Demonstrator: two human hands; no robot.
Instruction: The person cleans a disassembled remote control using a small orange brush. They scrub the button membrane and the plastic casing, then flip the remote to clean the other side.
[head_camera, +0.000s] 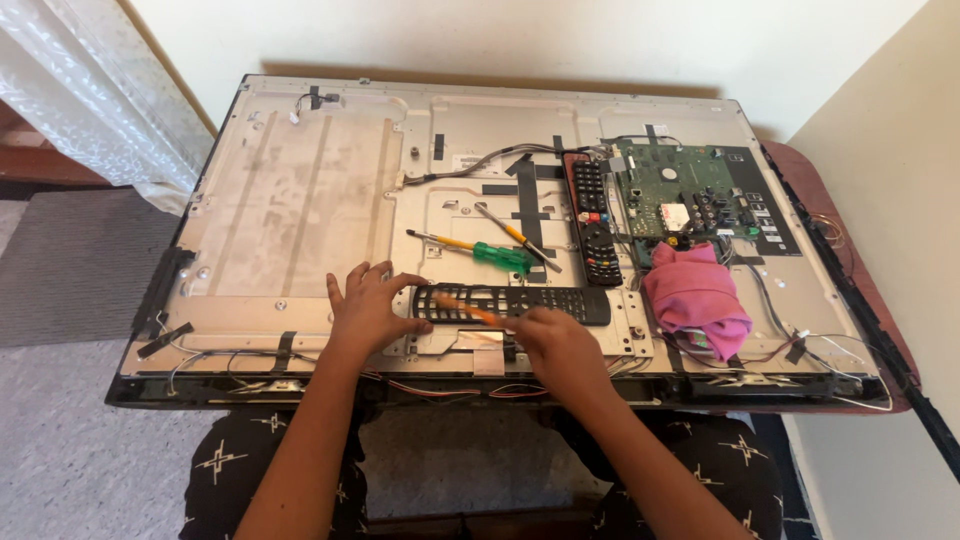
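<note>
Hands (365, 310) on black remote (510, 302); orange tool (465, 310) in right grip (555, 345)

Left panel (300, 190) bare; screwdrivers (485, 250), cloth (695, 295) crowd right

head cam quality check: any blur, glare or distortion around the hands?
Head view: lighting is soft and even, with no hard glare on the metal back panel. The right hand and the orange tool it holds are motion-blurred; the left hand on the black remote is sharper. The panel's edges bow slightly from the wide lens.
</note>
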